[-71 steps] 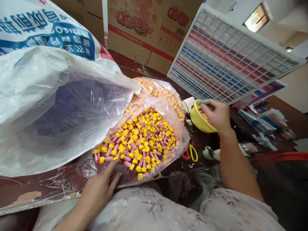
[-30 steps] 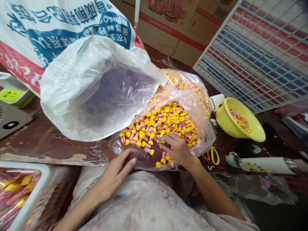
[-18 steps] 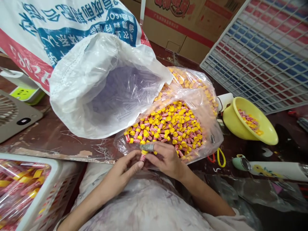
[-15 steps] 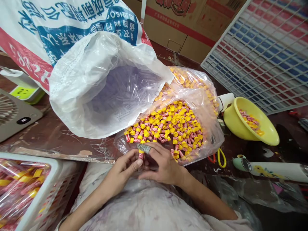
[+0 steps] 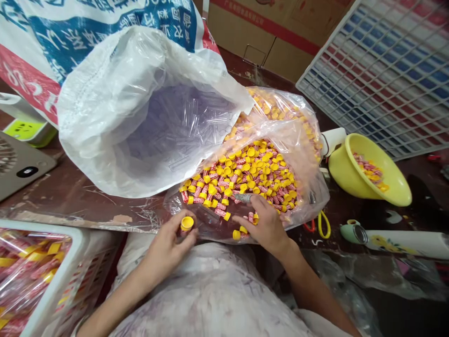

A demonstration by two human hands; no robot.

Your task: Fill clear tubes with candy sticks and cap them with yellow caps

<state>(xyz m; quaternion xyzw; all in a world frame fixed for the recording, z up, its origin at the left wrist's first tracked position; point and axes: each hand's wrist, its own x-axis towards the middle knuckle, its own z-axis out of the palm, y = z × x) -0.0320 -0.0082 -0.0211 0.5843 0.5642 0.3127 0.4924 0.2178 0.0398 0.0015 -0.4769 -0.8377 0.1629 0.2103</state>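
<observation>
A round yellow cap (image 5: 187, 223) sits between the thumb and fingers of my left hand (image 5: 168, 245), its hollow side facing up; whatever is below it is hidden by the hand. My right hand (image 5: 268, 227) is open, thumb and fingers apart, over the near edge of a pile of small red-and-white patterned rolls with yellow caps (image 5: 245, 171). Grey tape (image 5: 242, 198) wraps one of its fingers. The pile lies in a clear plastic bag (image 5: 308, 192). Beside it, a big white sack (image 5: 101, 154) gapes toward me with clear plastic tubes (image 5: 191, 112) inside.
At the lower left is a white basket (image 5: 79, 252) of filled tubes. On the right are a yellow bowl (image 5: 338, 171), a white wire rack (image 5: 382, 84), yellow-handled scissors (image 5: 324, 225) and a flowered bottle (image 5: 403, 244). A fan (image 5: 24, 164) stands at left, cardboard boxes (image 5: 242, 35) behind.
My hands were together around a yellow-capped red roll. They have parted: the right has moved right to the pile and opened, while the left has shifted slightly left with the yellow cap.
</observation>
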